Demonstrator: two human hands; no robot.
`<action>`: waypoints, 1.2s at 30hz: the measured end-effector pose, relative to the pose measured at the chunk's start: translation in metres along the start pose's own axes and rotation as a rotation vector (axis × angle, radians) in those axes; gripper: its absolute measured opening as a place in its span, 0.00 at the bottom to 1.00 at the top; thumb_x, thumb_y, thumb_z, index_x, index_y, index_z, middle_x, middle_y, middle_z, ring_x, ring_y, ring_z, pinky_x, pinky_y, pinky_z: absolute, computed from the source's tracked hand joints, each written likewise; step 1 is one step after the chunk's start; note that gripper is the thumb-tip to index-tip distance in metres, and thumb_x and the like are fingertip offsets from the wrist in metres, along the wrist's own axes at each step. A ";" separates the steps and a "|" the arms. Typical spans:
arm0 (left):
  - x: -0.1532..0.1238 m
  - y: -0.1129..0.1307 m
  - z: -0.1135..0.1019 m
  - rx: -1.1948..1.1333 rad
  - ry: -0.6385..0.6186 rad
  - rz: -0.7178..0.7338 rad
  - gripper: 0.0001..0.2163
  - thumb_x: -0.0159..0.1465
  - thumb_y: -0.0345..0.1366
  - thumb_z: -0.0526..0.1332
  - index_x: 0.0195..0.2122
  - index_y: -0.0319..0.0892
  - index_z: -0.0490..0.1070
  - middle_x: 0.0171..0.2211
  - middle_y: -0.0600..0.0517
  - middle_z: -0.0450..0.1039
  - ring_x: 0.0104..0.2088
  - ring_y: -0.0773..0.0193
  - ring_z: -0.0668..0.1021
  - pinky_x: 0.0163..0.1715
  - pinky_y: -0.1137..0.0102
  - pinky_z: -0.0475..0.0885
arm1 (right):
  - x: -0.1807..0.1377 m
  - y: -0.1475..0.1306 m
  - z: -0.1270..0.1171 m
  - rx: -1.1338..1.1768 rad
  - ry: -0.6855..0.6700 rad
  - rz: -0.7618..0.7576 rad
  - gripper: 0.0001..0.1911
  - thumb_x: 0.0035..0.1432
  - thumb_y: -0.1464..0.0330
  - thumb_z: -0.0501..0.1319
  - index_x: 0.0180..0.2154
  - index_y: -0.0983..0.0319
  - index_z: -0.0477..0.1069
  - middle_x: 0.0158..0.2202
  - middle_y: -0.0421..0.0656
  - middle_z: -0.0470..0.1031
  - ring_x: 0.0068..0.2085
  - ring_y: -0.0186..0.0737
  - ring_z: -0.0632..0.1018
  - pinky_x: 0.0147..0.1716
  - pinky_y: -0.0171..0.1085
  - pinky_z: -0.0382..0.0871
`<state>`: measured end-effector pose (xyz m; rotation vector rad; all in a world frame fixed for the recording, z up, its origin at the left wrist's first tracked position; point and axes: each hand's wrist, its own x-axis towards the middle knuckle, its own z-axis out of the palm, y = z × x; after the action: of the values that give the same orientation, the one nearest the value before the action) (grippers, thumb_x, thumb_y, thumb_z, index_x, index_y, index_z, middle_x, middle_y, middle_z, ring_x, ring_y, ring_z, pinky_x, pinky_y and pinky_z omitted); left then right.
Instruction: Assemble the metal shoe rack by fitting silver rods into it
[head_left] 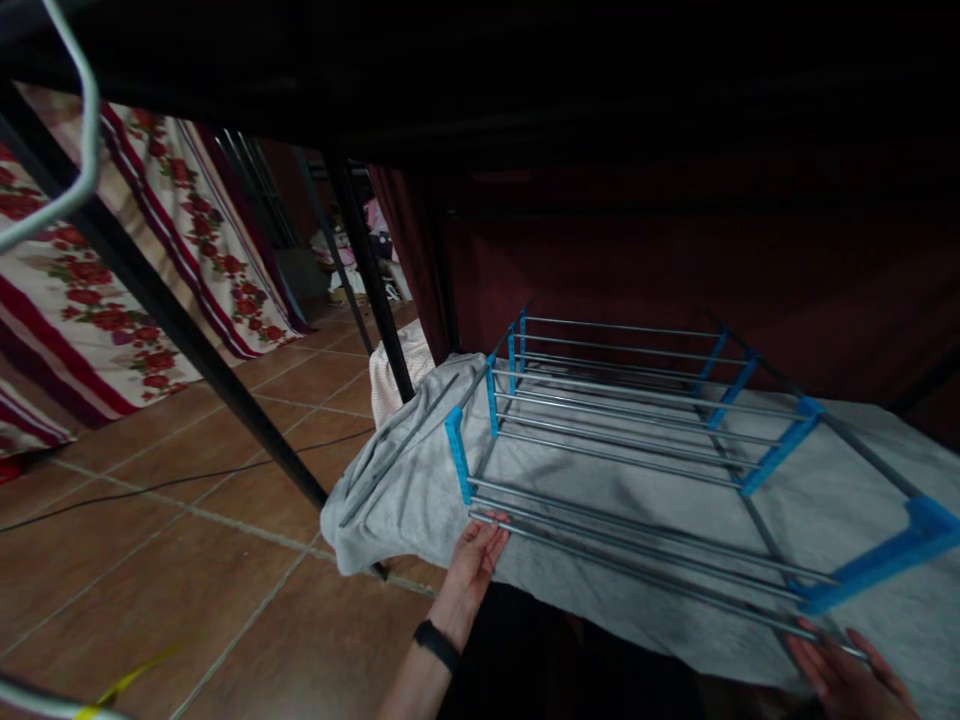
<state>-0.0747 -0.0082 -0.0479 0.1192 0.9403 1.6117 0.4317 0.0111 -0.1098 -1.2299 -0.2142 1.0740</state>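
Observation:
A rack of thin metal rods and blue plastic brackets [460, 455] rests on a grey blanket [420, 470]. Along its near side runs a loose-looking metal rod [637, 574]. My left hand [476, 552], with a black band on the wrist, has its fingers closed around the rod's left end, just below the front left bracket. Near the rod's other end, my right hand [844, 670] grips it close to the front right blue bracket [877, 565]. Part of my right hand is cut off by the frame's lower edge.
Two thin grey rods [401, 450] lie on the blanket at left. Black bed-frame posts [367, 270] stand beside it, with a dark upper bunk overhead. A dark red curtain [675, 270] hangs behind. A cable [187, 482] crosses the tiled floor; a floral curtain [180, 240] hangs left.

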 end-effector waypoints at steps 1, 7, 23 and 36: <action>0.000 -0.002 0.000 0.001 -0.003 0.004 0.07 0.61 0.19 0.67 0.34 0.37 0.78 0.35 0.47 0.83 0.37 0.64 0.85 0.44 0.71 0.81 | -0.001 0.000 0.002 -0.022 0.015 0.014 0.31 0.20 0.71 0.78 0.33 0.46 0.76 0.44 0.51 0.79 0.36 0.49 0.82 0.34 0.45 0.79; -0.001 -0.006 0.002 0.010 0.001 0.012 0.08 0.59 0.20 0.69 0.36 0.38 0.79 0.36 0.47 0.83 0.36 0.65 0.85 0.43 0.72 0.81 | 0.009 0.005 0.003 -0.023 0.053 0.050 0.29 0.21 0.71 0.75 0.33 0.50 0.75 0.34 0.44 0.79 0.34 0.46 0.82 0.29 0.41 0.81; -0.016 -0.031 0.021 0.061 -0.029 0.015 0.10 0.52 0.27 0.77 0.33 0.37 0.79 0.37 0.45 0.83 0.36 0.63 0.84 0.42 0.69 0.80 | 0.012 0.010 -0.001 0.000 -0.009 -0.005 0.24 0.27 0.74 0.74 0.33 0.53 0.75 0.28 0.37 0.78 0.29 0.41 0.82 0.31 0.40 0.83; -0.026 -0.035 0.035 0.141 -0.087 0.021 0.16 0.48 0.34 0.80 0.34 0.38 0.78 0.38 0.46 0.83 0.33 0.63 0.83 0.41 0.67 0.79 | -0.014 0.003 -0.014 -0.094 0.032 0.044 0.24 0.32 0.70 0.74 0.36 0.50 0.75 0.38 0.43 0.81 0.39 0.44 0.84 0.41 0.37 0.80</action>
<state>-0.0205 -0.0138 -0.0355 0.2953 0.9868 1.5458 0.4319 -0.0088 -0.1127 -1.3410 -0.2162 1.0914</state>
